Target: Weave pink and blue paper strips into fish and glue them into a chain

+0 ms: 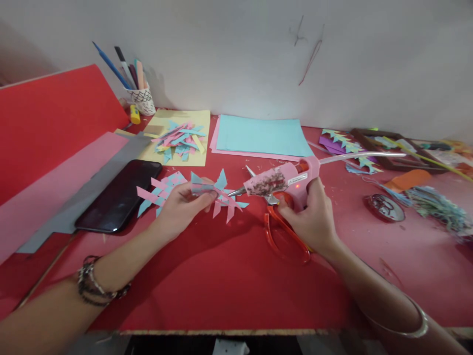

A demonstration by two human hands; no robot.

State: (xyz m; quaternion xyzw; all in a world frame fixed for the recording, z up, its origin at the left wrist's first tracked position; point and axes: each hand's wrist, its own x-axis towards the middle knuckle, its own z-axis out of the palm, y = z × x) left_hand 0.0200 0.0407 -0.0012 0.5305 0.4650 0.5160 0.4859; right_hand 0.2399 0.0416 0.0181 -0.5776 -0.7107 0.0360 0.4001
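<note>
Woven pink and blue paper strips [223, 193] are pinched between the thumb and fingers of my left hand [188, 202]. My right hand [312, 217] is wrapped round the handle of a pink hot glue gun [271, 180], whose small light glows orange. Its metal nozzle points left and meets the strips; whether it touches them I cannot tell. A clear glue stick [362, 155] juts from the gun's back. Behind my left hand lies another woven pink and blue piece [162, 190]. Orange-handled scissors [286, 231] rest on the table under the gun, partly hidden.
A phone [120, 195] lies at left beside grey and pink sheets. Loose paper strips [181, 140] are heaped on a yellow sheet, near blue paper [262, 134]. A pen cup [142, 100] stands by the wall. At right are a tray [399, 148], a round dish [385, 207] and tassels [439, 204].
</note>
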